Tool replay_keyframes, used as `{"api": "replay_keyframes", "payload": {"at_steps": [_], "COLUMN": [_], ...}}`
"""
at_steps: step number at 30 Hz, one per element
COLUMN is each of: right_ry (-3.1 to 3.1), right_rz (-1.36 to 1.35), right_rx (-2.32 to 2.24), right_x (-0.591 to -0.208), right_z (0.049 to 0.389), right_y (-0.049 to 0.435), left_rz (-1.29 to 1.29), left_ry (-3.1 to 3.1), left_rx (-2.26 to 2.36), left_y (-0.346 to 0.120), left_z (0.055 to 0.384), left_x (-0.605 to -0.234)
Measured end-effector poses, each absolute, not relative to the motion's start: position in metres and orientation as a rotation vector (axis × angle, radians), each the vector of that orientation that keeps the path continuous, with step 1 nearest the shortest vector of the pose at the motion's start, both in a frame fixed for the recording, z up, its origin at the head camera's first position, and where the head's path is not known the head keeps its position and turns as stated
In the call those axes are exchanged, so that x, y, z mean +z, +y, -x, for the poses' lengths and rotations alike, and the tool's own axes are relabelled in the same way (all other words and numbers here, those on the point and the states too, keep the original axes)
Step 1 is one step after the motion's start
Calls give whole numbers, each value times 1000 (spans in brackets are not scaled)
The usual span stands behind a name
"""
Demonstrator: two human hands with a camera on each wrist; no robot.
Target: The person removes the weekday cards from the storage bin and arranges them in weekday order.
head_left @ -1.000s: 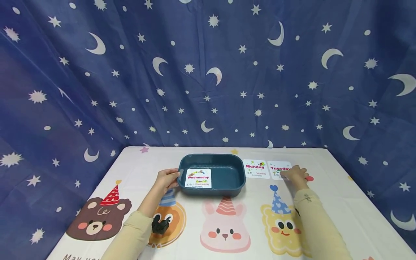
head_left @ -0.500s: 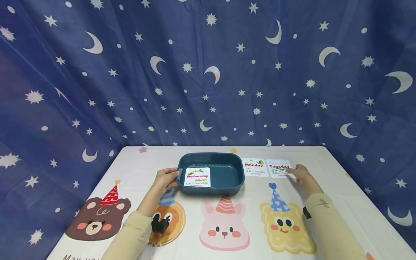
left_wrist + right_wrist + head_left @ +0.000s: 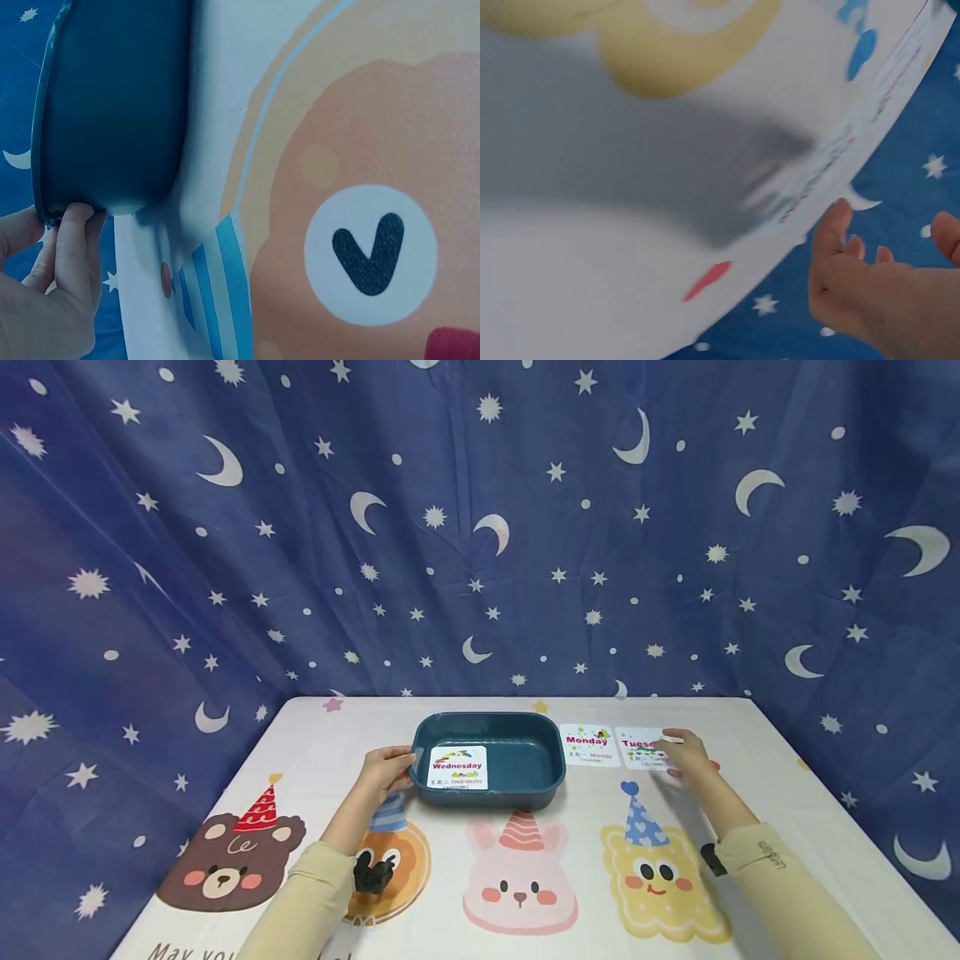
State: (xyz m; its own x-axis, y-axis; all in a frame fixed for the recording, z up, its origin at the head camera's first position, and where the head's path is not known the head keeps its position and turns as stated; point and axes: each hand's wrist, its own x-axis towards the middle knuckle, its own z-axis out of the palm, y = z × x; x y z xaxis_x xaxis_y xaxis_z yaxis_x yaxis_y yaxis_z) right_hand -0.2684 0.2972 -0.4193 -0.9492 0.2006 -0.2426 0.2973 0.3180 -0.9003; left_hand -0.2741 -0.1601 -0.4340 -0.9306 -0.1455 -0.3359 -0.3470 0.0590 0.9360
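Observation:
My left hand (image 3: 386, 772) grips the left end of a dark teal plastic basin (image 3: 525, 760), its thumb and fingers at the rim. The left wrist view shows the same hand pinching the basin's rim (image 3: 37, 150). In the basin lies a white card reading Wednesday (image 3: 457, 768). To the right, a Monday card (image 3: 589, 746) and a Tuesday card (image 3: 637, 756) lie side by side on the table. My right hand (image 3: 688, 755) is over the Tuesday card's right edge and hides part of it. In the right wrist view that hand (image 3: 877, 285) holds nothing, thumb apart from the loosely bent fingers.
A white tablecloth (image 3: 757, 860) with cartoon figures covers the table. Behind it hangs a dark blue curtain (image 3: 540, 527) with moons and stars. The basin stands left of the two table cards.
My right hand has come off the Tuesday card, first drawing back to the right, then rising with its fingers spread apart. The left hand stays on the basin.

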Motion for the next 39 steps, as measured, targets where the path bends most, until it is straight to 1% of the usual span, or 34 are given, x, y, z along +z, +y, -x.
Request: {"api": "replay_keyframes", "payload": {"at_steps": [6, 11, 22, 27, 39], "right_ry": [2490, 2497, 2501, 2513, 2431], "right_rz": [-409, -388, -229, -73, 101], "right_rx": [-1774, -1762, -1784, -1790, -1828], "right_x": [-419, -419, -409, -403, -398], "right_z": [254, 248, 243, 239, 244], "right_y": [273, 257, 219, 195, 148], "left_rz": [511, 514, 492, 500, 465], "left_ry": [2171, 2167, 2168, 2182, 2198], "left_rx": [1990, 2002, 2020, 2022, 2033], "left_y": [-161, -161, -160, -161, -160], "left_z": [272, 271, 271, 271, 272], "left_x": [-436, -437, -434, -432, -434]}}
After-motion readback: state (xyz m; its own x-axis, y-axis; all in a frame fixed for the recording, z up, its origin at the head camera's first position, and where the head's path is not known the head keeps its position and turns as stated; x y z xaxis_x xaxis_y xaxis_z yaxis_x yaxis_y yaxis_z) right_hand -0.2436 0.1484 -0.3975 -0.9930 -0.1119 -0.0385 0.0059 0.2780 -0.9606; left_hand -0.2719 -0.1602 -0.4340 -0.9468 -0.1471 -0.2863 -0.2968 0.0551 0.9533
